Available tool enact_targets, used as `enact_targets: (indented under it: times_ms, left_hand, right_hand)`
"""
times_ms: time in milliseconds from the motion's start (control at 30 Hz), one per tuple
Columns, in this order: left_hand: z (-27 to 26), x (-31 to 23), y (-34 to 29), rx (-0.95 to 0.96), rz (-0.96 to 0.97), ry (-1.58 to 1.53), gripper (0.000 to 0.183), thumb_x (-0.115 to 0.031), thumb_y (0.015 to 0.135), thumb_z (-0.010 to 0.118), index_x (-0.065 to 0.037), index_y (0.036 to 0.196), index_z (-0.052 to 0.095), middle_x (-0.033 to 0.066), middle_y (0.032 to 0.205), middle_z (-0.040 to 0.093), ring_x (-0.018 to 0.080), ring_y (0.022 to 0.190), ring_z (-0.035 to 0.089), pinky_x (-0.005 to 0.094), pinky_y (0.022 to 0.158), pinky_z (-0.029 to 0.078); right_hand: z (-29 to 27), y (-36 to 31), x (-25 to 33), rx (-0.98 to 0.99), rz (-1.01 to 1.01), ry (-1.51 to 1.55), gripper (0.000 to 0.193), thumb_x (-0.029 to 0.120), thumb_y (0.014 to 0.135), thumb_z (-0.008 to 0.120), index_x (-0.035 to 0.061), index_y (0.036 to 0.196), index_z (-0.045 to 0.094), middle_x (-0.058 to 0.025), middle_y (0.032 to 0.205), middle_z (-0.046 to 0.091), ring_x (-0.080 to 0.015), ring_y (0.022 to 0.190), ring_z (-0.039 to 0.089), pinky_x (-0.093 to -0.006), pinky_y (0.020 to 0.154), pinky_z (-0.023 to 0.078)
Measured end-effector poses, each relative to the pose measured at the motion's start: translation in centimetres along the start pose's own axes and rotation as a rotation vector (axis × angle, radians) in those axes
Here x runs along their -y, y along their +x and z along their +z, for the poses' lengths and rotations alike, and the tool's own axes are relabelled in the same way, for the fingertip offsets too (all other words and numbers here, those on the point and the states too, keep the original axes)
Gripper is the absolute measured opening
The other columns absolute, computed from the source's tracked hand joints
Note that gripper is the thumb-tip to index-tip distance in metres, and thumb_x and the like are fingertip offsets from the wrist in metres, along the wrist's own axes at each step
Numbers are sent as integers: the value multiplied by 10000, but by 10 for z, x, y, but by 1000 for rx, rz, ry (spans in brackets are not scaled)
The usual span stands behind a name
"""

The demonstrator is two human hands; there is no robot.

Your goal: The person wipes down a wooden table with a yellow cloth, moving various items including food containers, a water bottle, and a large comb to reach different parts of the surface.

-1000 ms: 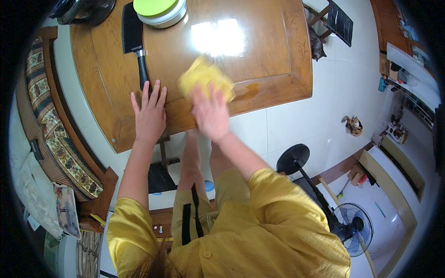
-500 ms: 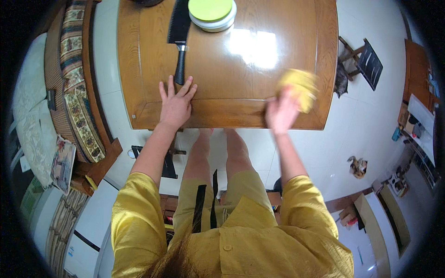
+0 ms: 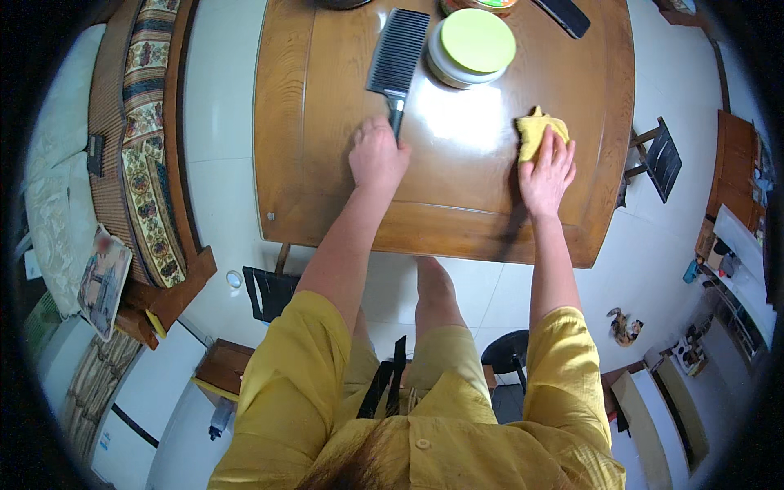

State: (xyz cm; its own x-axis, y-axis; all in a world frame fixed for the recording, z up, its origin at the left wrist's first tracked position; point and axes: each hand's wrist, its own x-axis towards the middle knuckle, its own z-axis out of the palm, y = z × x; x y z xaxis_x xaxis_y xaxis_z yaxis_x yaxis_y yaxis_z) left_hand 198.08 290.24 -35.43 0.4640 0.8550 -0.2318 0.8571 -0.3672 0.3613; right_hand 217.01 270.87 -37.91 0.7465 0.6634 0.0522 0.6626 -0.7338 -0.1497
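Observation:
My left hand (image 3: 378, 155) is closed around the handle end of a black comb-like tool (image 3: 398, 55) with a wide, ridged head, which points away from me over the wooden table (image 3: 327, 175). On the right side of the tabletop, my right hand (image 3: 549, 175) grips a bunched yellow cloth (image 3: 535, 135), fingers bent over its near part. Beyond my hands, to the right of the comb-like tool, stands a round white container with a pale green lid (image 3: 478, 41).
At the far edge of view are a black phone-like object (image 3: 563, 15), a round colourful tub (image 3: 500, 6) and a dark round item (image 3: 343, 2). A wooden sofa with a patterned runner (image 3: 147, 155) stands left. Black stools (image 3: 663, 159) flank the table; a cat (image 3: 624, 327) is on the floor.
My left hand was spread flat on the table and now grips the comb-like tool's handle. My right hand and the cloth have moved farther across the table, away from me. The view has shifted.

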Motion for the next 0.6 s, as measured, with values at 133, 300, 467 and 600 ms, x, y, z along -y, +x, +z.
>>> enact_targets:
  times_ms: [133, 300, 467, 600]
  left_hand:
    - [-24, 32, -2, 288, -98, -229, 316, -249, 680, 677, -20, 875, 581, 180, 816, 621, 393, 793, 602, 481, 690, 479]
    - [-60, 132, -75, 42, -16, -465, 174, -121, 664, 640, -20, 748, 525, 176, 738, 568, 372, 707, 577, 432, 623, 458]
    - [-93, 224, -100, 5, -158, -439, 139, -54, 660, 602, -18, 702, 475, 124, 618, 421, 291, 547, 430, 374, 539, 388]
    - [-111, 263, -85, -49, -221, -426, 103, -58, 686, 599, -12, 741, 525, 116, 620, 470, 238, 541, 459, 347, 538, 405]
  right_hand:
    - [33, -5, 19, -89, 241, 47, 634, 294, 854, 468, 162, 1444, 279, -142, 1472, 265, -369, 1393, 137, -576, 1074, 136]
    - [28, -58, 152, 167, -181, 52, 627, 397, 881, 524, 142, 1421, 330, -156, 1466, 289, -395, 1381, 170, -568, 1077, 137]
    - [39, 2, 195, 101, -286, 22, 556, 338, 895, 513, 182, 1406, 356, -114, 1420, 351, -367, 1373, 196, -559, 1073, 192]
    - [67, 71, 247, -87, 87, 46, 532, 301, 912, 447, 173, 1416, 332, -118, 1458, 311, -409, 1373, 164, -576, 1091, 116]
